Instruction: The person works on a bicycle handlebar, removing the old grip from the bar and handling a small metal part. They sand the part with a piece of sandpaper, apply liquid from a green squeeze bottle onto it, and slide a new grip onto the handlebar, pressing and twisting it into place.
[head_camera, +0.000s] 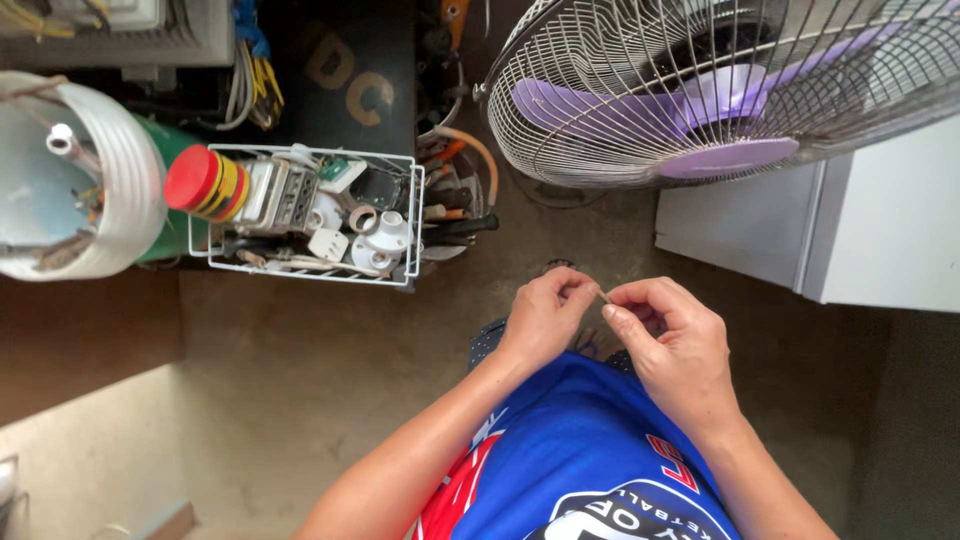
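My left hand (545, 315) and right hand (672, 345) are together in front of my chest, over the floor (330, 380). Fingertips of both pinch a small thin pale piece (603, 295) between them. Left thumb and forefinger closed on its left end, right thumb and forefinger closed on its right end. What the piece is, I cannot tell; too small. The two hands nearly touch at the fingertips.

Below my hands, my blue shirt (570, 450) with red and white at the side.

Up and left of my hands, a white wire basket (412, 225) stands on the floor, packed with white plastic fittings, a grey block with slots, odd bits. A red cap (192, 180) with a yellow band pokes into its left side. Left of that, a green can (175, 145), and a white bucket (135, 190) with loose bits inside.

Just right of the basket, a heap of tools (455, 190) with orange and black handles.

Top right, a fan (720, 85), pale wire guard, purple blades, tilted over a white cabinet (860, 230). The cabinet is near my right hand, not touching.
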